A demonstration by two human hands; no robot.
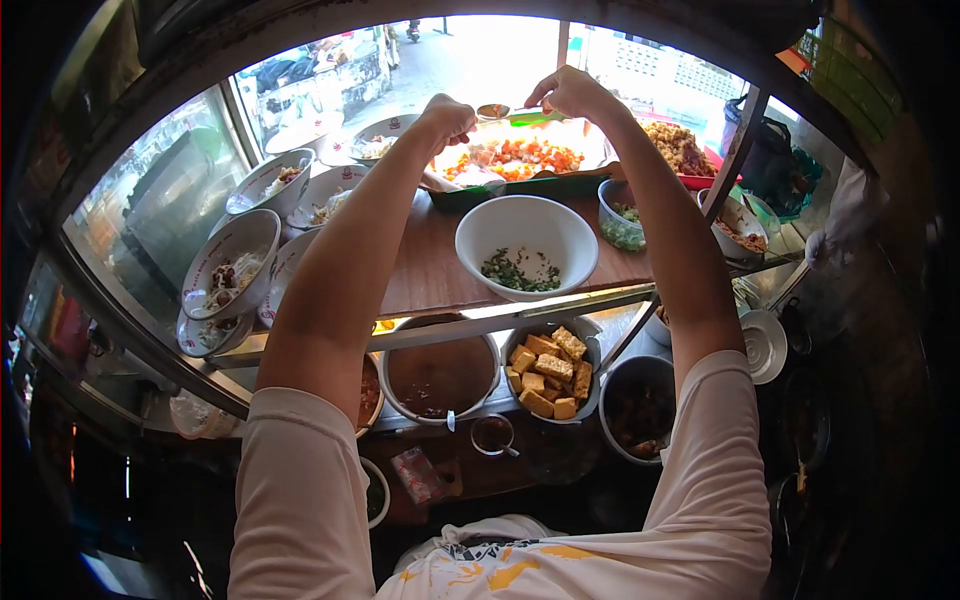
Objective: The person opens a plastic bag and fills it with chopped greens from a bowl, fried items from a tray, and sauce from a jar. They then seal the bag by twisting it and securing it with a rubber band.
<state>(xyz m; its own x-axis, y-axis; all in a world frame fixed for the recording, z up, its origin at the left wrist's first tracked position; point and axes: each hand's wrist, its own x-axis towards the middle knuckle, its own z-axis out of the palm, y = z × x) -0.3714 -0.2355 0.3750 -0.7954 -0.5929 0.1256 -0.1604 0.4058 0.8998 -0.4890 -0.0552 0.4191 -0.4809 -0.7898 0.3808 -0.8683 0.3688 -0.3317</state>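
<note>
Both arms reach forward over a tray [475,194] lined with white sheeting and holding chopped orange-red pieces [530,155]. My left hand [447,122] is closed in a fist at the tray's left side; whatever may be inside its fingers is hidden. At the far side, my right hand [575,92] pinches the handle of a spoon [493,111], whose bowl points left toward my left hand. Below the hands stands a white bowl [527,215] with chopped greens and dark bits at its bottom. Beside it is a clear tub [622,215] of chopped green vegetables.
Several bowls with noodles [232,265] are stacked at the left by the glass. On the lower level stand a pot of brown sauce [443,370], a pot of fried tofu and tempeh [550,372] and a dark pot [638,408]. A shelf rail [450,335] crosses below the bowl.
</note>
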